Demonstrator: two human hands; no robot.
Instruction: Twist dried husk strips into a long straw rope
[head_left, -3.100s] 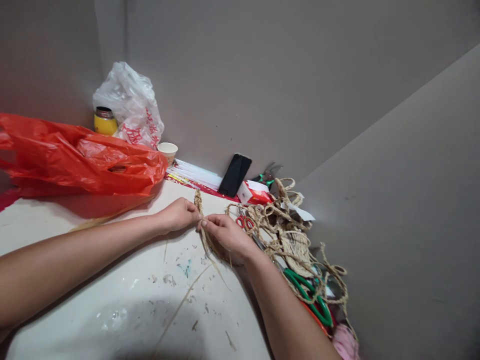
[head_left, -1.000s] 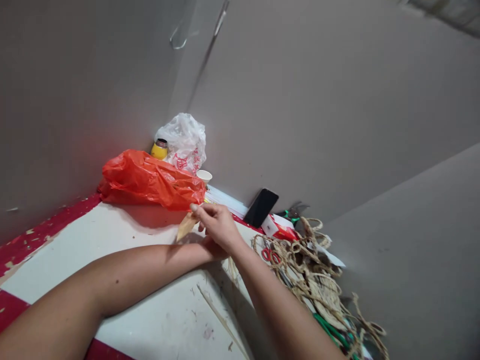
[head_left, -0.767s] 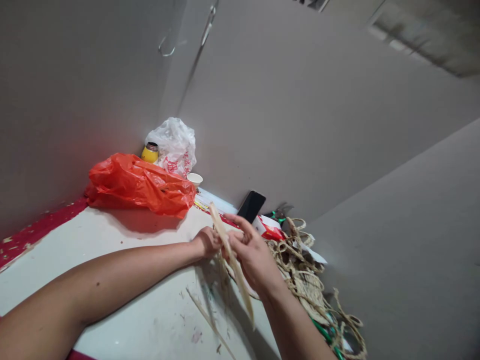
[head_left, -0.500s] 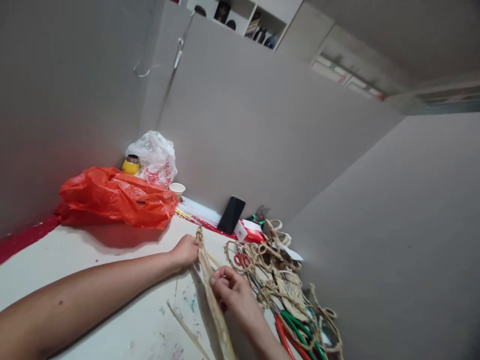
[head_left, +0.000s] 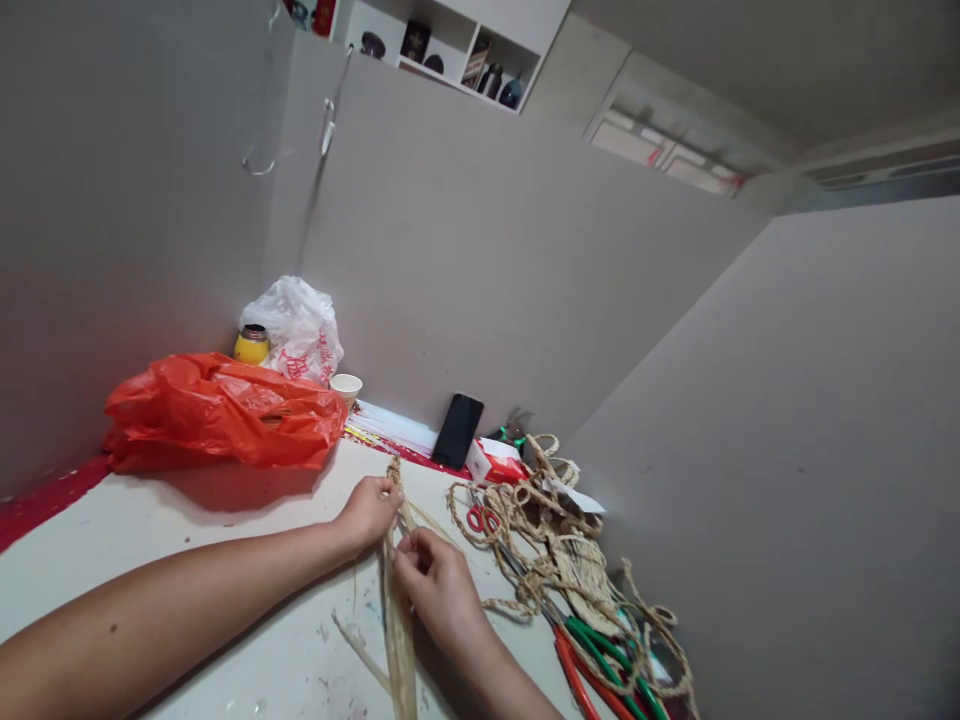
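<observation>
My left hand [head_left: 370, 512] is closed on a strand of pale plant fibre; its short braided end [head_left: 394, 468] sticks up past the fingers. From there long flat fibre strips [head_left: 400, 650] run down toward me over the white tabletop. Just below, my right hand [head_left: 439, 580] is closed in a pinch at the strips' right edge. A thinner strip [head_left: 433, 522] slants off to the right behind it. One loose piece of fibre [head_left: 360, 652] lies on the table left of the strips.
To the right lies a heap of braided cord [head_left: 577, 560] with red-handled scissors [head_left: 482, 519] and red and green-handled pliers [head_left: 600, 650]. Farther back are a phone [head_left: 457, 430], a red and white box [head_left: 496, 461], a paper cup [head_left: 346, 388] and an orange plastic bag [head_left: 225, 415].
My right hand has moved left and slightly up, closer to my left hand. The long strips have swung left and hang straighter. My left hand keeps its hold. The camera view has shifted a little.
</observation>
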